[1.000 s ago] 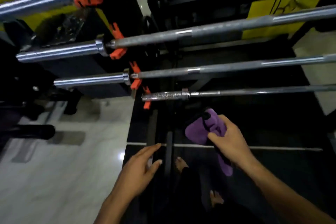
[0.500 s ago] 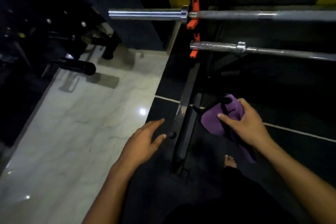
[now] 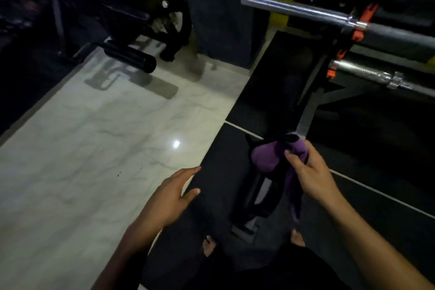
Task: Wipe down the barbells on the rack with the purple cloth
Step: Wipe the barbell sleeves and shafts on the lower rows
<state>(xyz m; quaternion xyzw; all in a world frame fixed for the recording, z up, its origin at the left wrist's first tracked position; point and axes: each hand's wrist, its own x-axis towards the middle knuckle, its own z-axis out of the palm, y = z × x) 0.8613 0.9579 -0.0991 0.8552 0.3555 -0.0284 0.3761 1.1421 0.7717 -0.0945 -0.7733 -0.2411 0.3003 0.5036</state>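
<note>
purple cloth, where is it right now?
Head view, lower right of centre: the purple cloth is gripped in the right hand, low over the black mat, below the barbells, touching neither.

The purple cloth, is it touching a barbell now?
No, the right hand holds the purple cloth low, well below the barbells.

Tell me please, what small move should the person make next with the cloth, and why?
Probably lift the right hand, which grips the purple cloth, up and to the right onto the lowest barbell. The cloth hangs below the rack, touching no bar, and that bar seems the nearest. The left hand is open and holds nothing.
</note>
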